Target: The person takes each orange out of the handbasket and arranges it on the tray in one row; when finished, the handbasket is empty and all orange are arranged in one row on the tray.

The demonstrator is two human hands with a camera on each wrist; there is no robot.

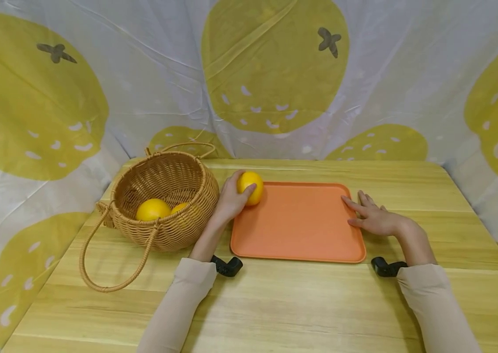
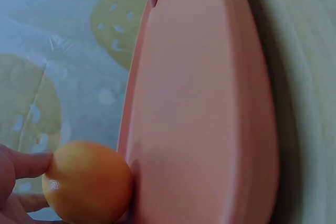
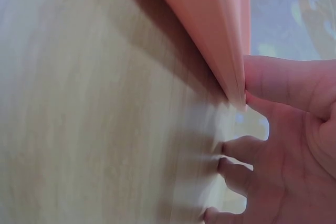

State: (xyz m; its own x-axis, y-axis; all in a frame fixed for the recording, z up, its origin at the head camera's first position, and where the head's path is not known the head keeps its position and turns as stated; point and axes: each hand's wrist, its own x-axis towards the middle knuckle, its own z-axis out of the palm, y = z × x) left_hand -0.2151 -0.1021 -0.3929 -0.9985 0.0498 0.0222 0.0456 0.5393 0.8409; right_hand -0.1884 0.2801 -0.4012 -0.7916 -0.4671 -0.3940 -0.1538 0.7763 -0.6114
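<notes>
My left hand holds an orange between thumb and fingers at the back left corner of the coral tray. In the left wrist view that orange sits right against the tray's surface, its far side hidden by the palm. My right hand rests at the tray's right edge with fingers spread, thumb and index fingertip touching the rim. From the right wrist view, the other fingers of this hand reach down to the tabletop beside the tray. Two more oranges lie inside the wicker basket.
The round wicker basket stands left of the tray, close to my left forearm, one handle folded down toward me. A pale wooden table carries everything. Behind it hangs a white curtain with a yellow fruit print.
</notes>
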